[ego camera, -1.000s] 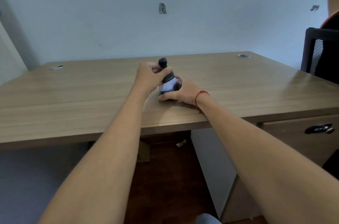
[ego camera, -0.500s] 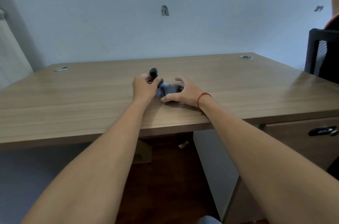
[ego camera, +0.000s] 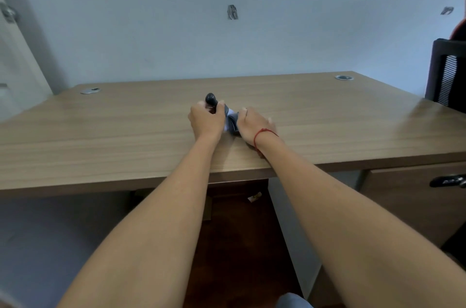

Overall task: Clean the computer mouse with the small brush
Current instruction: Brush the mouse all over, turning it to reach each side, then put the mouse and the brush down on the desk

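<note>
On the wooden desk point(ego camera: 126, 136), my left hand point(ego camera: 205, 121) is closed around the small brush point(ego camera: 211, 100). Its dark rounded handle end sticks up above my fingers and its pale bristles point down toward the mouse. The dark computer mouse point(ego camera: 233, 124) lies between my hands, mostly hidden. My right hand point(ego camera: 253, 124), with a red string on the wrist, covers the mouse from the right and holds it on the desk.
Two round cable grommets point(ego camera: 90, 91) point(ego camera: 344, 77) sit at the desk's back corners. A black chair point(ego camera: 446, 75) stands at the right. A drawer with a dark handle point(ego camera: 447, 180) is under the desk's right side. A wall runs behind the desk.
The brush has tilted and dropped lower toward the mouse. My right hand has closed further over the mouse, hiding more of it. The camera view has shifted slightly.
</note>
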The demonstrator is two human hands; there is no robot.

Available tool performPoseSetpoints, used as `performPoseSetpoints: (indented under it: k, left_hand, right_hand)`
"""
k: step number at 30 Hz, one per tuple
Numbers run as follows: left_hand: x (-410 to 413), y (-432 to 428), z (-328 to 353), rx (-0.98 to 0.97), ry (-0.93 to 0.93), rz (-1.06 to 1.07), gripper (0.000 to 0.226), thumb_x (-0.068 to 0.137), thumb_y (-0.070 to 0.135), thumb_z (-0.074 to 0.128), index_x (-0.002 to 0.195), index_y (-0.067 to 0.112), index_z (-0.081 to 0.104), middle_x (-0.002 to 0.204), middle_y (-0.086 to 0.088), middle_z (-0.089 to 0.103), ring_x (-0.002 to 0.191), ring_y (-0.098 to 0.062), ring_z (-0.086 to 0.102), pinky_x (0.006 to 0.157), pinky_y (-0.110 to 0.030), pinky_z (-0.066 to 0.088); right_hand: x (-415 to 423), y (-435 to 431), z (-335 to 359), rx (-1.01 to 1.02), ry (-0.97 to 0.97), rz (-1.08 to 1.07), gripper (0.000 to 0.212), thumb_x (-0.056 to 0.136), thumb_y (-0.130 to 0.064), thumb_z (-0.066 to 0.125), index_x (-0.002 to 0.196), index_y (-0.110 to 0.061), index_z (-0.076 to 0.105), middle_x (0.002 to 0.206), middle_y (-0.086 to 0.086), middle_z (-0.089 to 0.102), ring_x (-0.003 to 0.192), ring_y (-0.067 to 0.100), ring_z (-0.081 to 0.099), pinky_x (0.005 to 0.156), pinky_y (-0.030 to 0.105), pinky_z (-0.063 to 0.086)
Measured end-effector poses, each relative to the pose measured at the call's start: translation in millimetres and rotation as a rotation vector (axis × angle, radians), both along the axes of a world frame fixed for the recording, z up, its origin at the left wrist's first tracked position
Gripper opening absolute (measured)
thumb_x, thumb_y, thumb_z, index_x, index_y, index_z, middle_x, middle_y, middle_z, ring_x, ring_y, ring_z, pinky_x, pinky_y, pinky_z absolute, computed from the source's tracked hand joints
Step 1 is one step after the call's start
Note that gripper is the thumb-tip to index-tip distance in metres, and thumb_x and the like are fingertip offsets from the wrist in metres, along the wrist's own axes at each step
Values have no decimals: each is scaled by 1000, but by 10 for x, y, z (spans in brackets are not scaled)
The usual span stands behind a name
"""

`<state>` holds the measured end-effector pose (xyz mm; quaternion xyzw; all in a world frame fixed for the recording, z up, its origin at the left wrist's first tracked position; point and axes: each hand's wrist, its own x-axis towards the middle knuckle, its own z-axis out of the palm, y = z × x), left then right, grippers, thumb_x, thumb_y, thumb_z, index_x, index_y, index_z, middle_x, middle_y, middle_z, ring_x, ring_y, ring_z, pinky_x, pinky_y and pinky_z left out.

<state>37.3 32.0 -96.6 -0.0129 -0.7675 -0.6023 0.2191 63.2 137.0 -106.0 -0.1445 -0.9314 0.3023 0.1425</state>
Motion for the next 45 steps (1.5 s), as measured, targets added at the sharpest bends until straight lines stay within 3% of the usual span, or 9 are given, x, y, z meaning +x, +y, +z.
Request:
performPoseSetpoints:
  k: [4, 14, 19, 23, 26, 30, 35, 41, 45]
  left_hand:
    - [19, -32, -16, 84, -45, -30, 25, 79, 23, 69, 78, -2, 68, 80, -19, 72, 77, -32, 70, 72, -42, 60]
    - [63, -68, -9, -4, -28, 21, 22, 82, 24, 68, 81, 2, 68, 85, -14, 72, 75, -24, 65, 66, -29, 51]
    - [114, -113, -20, 30, 18, -87, 13, 78, 20, 71, 69, 13, 67, 71, -4, 70, 65, -16, 67, 64, -28, 56]
    - [102, 5, 19, 19, 41, 40, 18, 83, 20, 68, 77, 4, 68, 79, -10, 71, 77, -22, 67, 69, -25, 48]
    - [125, 87, 26, 77, 40, 55, 18, 81, 23, 69, 77, 6, 69, 80, -10, 74, 73, -19, 67, 68, -24, 51]
    - [113, 35, -1, 306, -6, -29, 12, 75, 20, 74, 71, 10, 68, 73, -8, 73, 67, -18, 71, 64, -31, 61]
    - [146, 30, 6, 92, 16, 80, 15, 75, 19, 70, 66, 11, 62, 64, 0, 62, 63, -17, 62, 56, -21, 42]
    - [107, 9, -1, 175, -12, 13, 18, 77, 18, 72, 78, 1, 69, 74, -9, 70, 68, -17, 64, 67, -30, 56]
    - [118, 37, 7, 199, -15, -28, 13, 80, 18, 72, 83, 6, 69, 87, -11, 73, 75, -16, 67, 64, -17, 51]
  right_hand:
    - [-70, -56, 1, -23, -14, -106, 51, 102, -32, 16, 128, -11, 54, 133, 14, 62, 130, 30, 53, 119, 48, 11]
    - [89, 170, -2, -234, 96, 142, 39, 104, -20, 33, 127, -7, 62, 130, 19, 63, 120, 34, 58, 92, 31, 40]
    - [44, 117, 6, -172, 96, 112, 42, 104, -25, 31, 134, -12, 58, 136, 16, 60, 125, 33, 55, 105, 39, 42]
    - [40, 116, -35, -123, 101, 126, 38, 102, -32, 31, 96, -17, 65, 102, 12, 65, 96, 29, 60, 83, 37, 46]
    - [29, 128, -41, -145, 119, 85, 39, 101, -34, 33, 66, -24, 47, 85, 9, 58, 82, 27, 55, 71, 33, 40]
    - [10, 120, 7, -178, 112, 45, 32, 98, -34, 34, 82, -20, 57, 94, 12, 62, 92, 31, 59, 79, 37, 45]
    - [2, 78, -1, -198, 115, 34, 39, 99, -33, 35, 100, -11, 67, 113, 21, 68, 105, 36, 63, 90, 39, 48]
    - [29, 72, 24, -221, 121, 26, 42, 99, -35, 36, 110, -10, 68, 115, 20, 68, 106, 36, 63, 92, 41, 51]
    - [34, 81, 25, -214, 131, 32, 40, 100, -33, 36, 108, -9, 68, 113, 21, 67, 105, 35, 63, 90, 40, 49]
